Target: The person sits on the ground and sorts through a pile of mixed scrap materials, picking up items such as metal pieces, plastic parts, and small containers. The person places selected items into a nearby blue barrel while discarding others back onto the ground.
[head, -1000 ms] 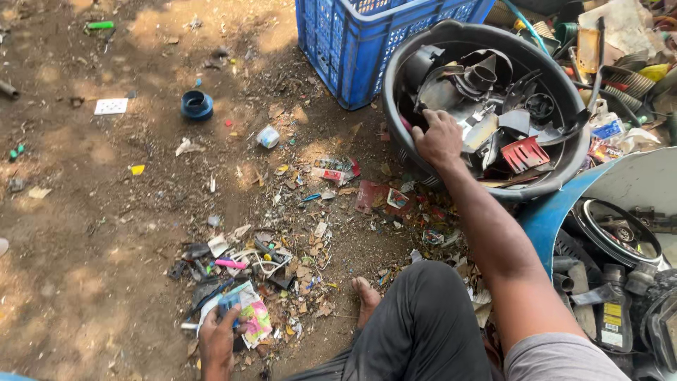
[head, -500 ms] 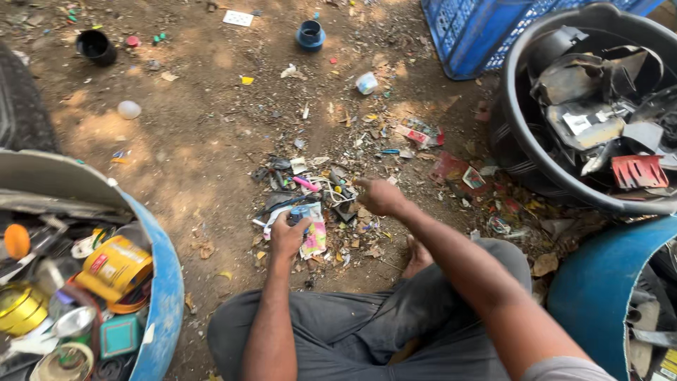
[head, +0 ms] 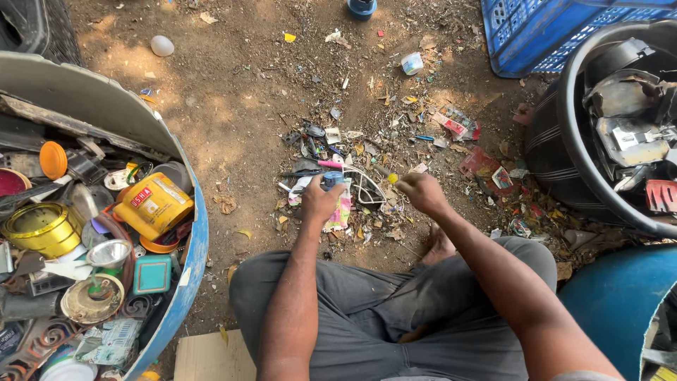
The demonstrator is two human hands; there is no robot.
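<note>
- A blue drum (head: 185, 282) of scrap stands at the left.
- The left hand (head: 321, 201) is closed around a small blue-topped toy (head: 337, 199) above the littered dirt.
- The right hand (head: 422, 192), apart from it, pinches a small yellow piece (head: 392, 178).
- A black tub (head: 564, 141) sits at the right.

Left hand (head: 321, 201) hides most of its packet (head: 341, 210); black tub (head: 564, 152) — cut off right.

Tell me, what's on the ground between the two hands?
In the head view, between the left hand and the right hand lies a loop of white wire on small mixed scraps. A tiny yellow bit sits at the right hand's fingertips.
</note>
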